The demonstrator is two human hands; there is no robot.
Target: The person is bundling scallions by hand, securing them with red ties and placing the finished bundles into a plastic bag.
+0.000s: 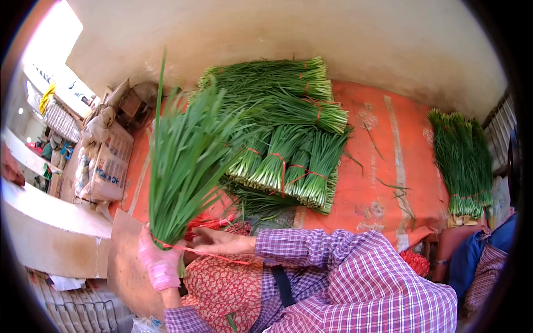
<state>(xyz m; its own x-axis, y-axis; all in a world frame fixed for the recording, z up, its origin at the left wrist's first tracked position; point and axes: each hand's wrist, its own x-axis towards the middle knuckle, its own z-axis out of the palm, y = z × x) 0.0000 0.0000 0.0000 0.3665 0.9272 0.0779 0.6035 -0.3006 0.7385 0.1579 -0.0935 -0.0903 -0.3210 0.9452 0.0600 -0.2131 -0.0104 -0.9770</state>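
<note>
Pink-gloved L hand (157,260) gripping green bunch (186,172), R hand (222,241) by red tie (222,257), tied bndls (280,158) on orange tarp (363,191)
</note>
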